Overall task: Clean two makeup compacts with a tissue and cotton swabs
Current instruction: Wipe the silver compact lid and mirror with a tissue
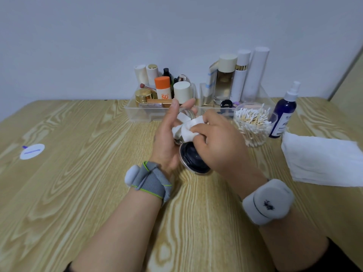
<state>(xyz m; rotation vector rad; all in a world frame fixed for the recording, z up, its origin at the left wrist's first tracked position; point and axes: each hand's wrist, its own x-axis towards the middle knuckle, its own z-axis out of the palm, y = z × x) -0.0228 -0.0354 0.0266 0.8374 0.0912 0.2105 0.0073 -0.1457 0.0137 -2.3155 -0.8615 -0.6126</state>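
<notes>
At centre frame we see the left grip clasping an open round compact over the wood-grain bench, with thumb and fingers closed about its raised lid. The right grip pinches a white tissue against that lid. In the upper centre, an orange-capped bottle reads "50". Right of centre stand a jar of cotton swabs and a blue spray bottle, whose label is too small to read.

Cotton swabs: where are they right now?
In the head view, the cotton swabs sit in a clear round tub on the table's right side, just past the right hand, with the blue spray bottle at its right.
</notes>
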